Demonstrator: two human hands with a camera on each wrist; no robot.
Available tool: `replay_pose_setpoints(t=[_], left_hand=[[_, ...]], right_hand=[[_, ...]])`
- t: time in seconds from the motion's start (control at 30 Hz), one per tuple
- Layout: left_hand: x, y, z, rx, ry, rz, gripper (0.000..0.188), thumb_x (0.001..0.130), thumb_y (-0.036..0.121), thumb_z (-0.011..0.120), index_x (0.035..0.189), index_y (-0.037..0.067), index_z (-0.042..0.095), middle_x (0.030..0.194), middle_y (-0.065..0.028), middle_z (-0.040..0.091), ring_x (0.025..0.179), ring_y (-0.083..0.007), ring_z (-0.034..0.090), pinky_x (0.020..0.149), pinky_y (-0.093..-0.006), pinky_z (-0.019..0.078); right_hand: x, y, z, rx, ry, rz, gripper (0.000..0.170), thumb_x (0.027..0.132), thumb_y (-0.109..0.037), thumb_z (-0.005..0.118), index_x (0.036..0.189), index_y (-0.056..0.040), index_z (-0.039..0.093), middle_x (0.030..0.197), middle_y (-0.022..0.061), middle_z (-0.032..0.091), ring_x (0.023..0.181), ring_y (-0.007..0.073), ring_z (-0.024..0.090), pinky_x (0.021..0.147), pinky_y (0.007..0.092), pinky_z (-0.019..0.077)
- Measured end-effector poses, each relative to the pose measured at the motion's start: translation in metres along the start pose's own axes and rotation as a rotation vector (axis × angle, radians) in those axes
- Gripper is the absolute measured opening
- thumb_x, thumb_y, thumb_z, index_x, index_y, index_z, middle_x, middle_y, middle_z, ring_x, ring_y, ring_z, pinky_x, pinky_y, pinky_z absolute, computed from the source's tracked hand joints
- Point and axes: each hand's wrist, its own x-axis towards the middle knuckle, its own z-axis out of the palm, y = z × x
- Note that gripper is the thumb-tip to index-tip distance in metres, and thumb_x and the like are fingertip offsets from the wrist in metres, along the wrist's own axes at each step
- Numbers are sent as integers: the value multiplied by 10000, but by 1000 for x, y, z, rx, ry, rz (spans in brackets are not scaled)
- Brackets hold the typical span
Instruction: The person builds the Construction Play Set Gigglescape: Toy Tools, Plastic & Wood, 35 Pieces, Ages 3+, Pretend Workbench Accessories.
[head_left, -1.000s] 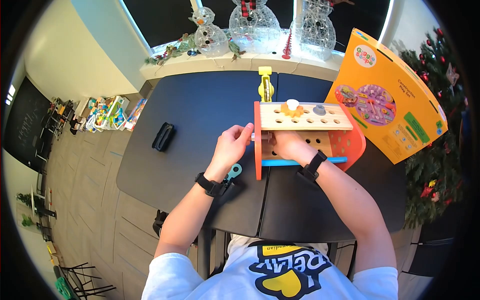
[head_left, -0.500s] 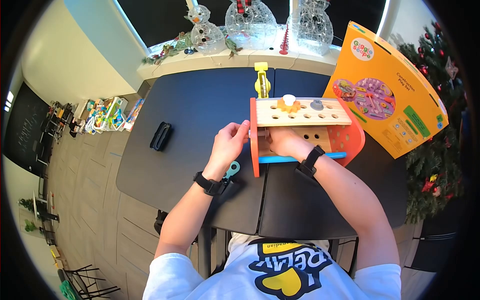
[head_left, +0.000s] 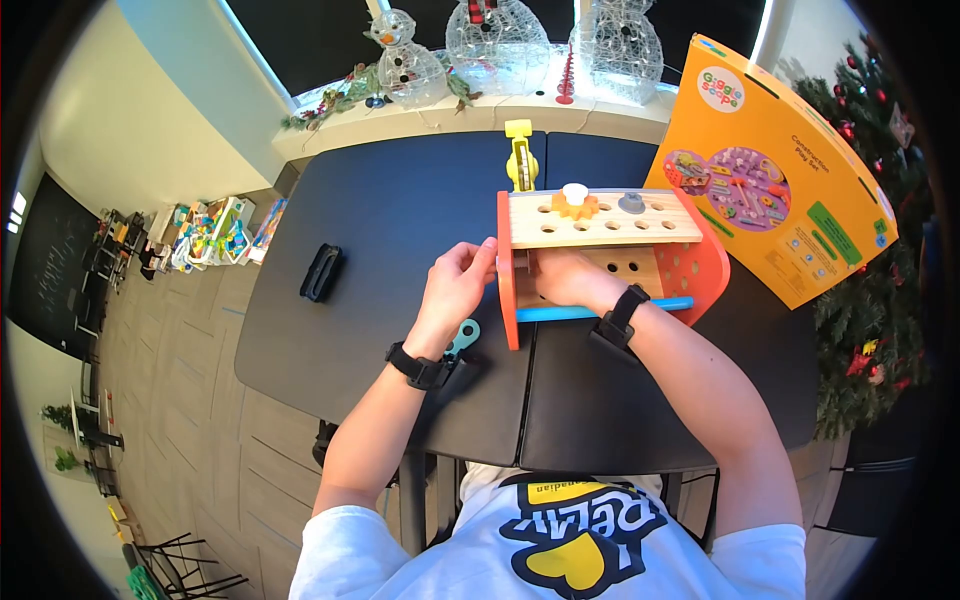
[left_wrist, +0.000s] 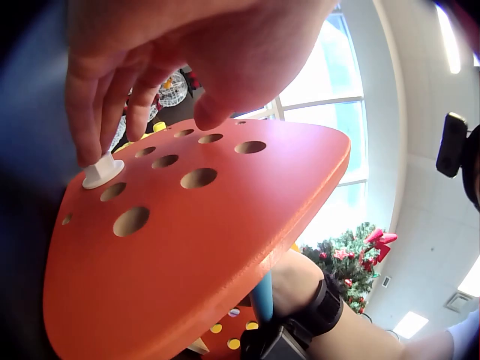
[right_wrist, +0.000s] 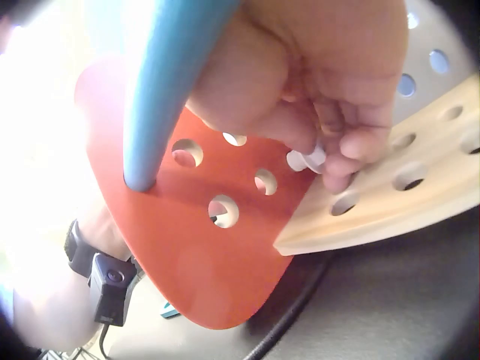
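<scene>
A wooden toy workbench [head_left: 600,232] with red perforated side panels stands before the person. Outside its left panel [left_wrist: 187,225], the left hand [head_left: 455,285] reaches down with fairly straight fingers. Their tips touch the white hex head of a toy bolt [left_wrist: 103,169] seated in a hole, while the thumb stays apart from it. Inside the bench, below the upper board, the right hand [head_left: 570,280] pinches a small white nut [right_wrist: 316,159] close to the same panel's inner face. Fingers partly hide the nut. A blue crossbar [right_wrist: 161,97] runs in front of the right hand.
An orange gear [head_left: 573,208] with a white bolt and a grey piece [head_left: 632,203] sit on the top board. A yellow tool [head_left: 520,160] stands behind. On the table are a teal wrench-like piece [head_left: 464,337] and a black case [head_left: 322,272]. An orange box [head_left: 770,180] stands right.
The white piece between the left hand and the panel shows less now, with the left fingers nearer the panel. Both hands keep their places, and the view has shifted slightly.
</scene>
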Motion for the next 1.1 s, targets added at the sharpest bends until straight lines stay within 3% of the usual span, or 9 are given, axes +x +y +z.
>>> replay_pose_setpoints(t=[0.1, 0.2, 0.4, 0.43, 0.53, 0.63, 0.83, 0.93, 1.1], left_hand=[[-1, 0, -1, -17, -7, -5, 460, 1077, 407, 603, 1066, -45, 687, 1035, -119, 751, 997, -184, 723, 928, -328, 555], [-2, -1, 0, -33, -12, -1, 461, 1077, 410, 602, 1072, -44, 684, 1033, -118, 748, 1002, -184, 720, 930, -329, 552], [-2, -1, -1, -17, -12, -11, 466, 1076, 418, 602, 1075, -41, 682, 1044, -122, 745, 1017, -192, 716, 942, -332, 549], [-1, -1, -1, -17, -13, -16, 466, 1076, 419, 603, 1074, -40, 682, 1047, -122, 745, 1015, -192, 716, 944, -332, 548], [-2, 0, -1, -30, -17, -6, 467, 1076, 421, 601, 1078, -39, 683, 1051, -123, 744, 1005, -185, 707, 941, -330, 548], [4, -13, -3, -109, -40, 4, 474, 1072, 430, 604, 1083, -37, 684, 1047, -119, 743, 997, -179, 698, 935, -329, 546], [8, -19, -4, -66, -41, 4, 490, 1055, 459, 625, 1093, -25, 691, 1033, -100, 742, 987, -170, 693, 905, -320, 543], [5, -14, -4, -12, -30, 0, 489, 1053, 460, 628, 1085, -23, 695, 1026, -95, 741, 977, -168, 691, 893, -320, 543], [1, -8, -2, 19, -12, 7, 484, 1054, 454, 627, 1076, -24, 694, 1026, -94, 742, 978, -169, 694, 901, -324, 547]], right_hand=[[1, 4, 1, -20, -17, 2, 460, 884, 67, 558, 1342, 45, 597, 1361, 258, 642, 1296, 412, 588, 1092, 423, 485], [12, 29, 18, -13, 127, -142, 278, 894, -48, 655, 1161, 21, 627, 1074, 234, 696, 1026, 412, 671, 893, 456, 544], [19, 35, 21, 8, 152, -147, 243, 913, -30, 606, 1148, 25, 629, 1085, 246, 688, 1041, 416, 660, 887, 460, 526], [11, 19, 9, -8, 44, -50, 408, 931, -6, 560, 1337, 8, 601, 1347, 260, 640, 1268, 419, 596, 1061, 460, 492], [9, 18, 8, 11, 75, -35, 417, 921, -12, 580, 1337, 6, 602, 1346, 265, 638, 1265, 421, 599, 1054, 456, 494], [7, 20, 13, 34, 173, -66, 255, 882, -21, 635, 1134, 16, 636, 1093, 229, 695, 1038, 393, 662, 879, 447, 524], [-3, 9, 2, 59, 86, 5, 244, 881, -45, 666, 1117, 6, 638, 1028, 181, 687, 983, 331, 669, 873, 429, 531], [10, 27, 18, 166, 163, -91, 235, 887, -45, 659, 1116, 6, 635, 1023, 174, 690, 973, 335, 670, 870, 429, 532], [8, 21, 17, -7, 141, -35, 259, 879, -15, 654, 1136, 11, 633, 1060, 195, 702, 1012, 350, 684, 872, 434, 535]])
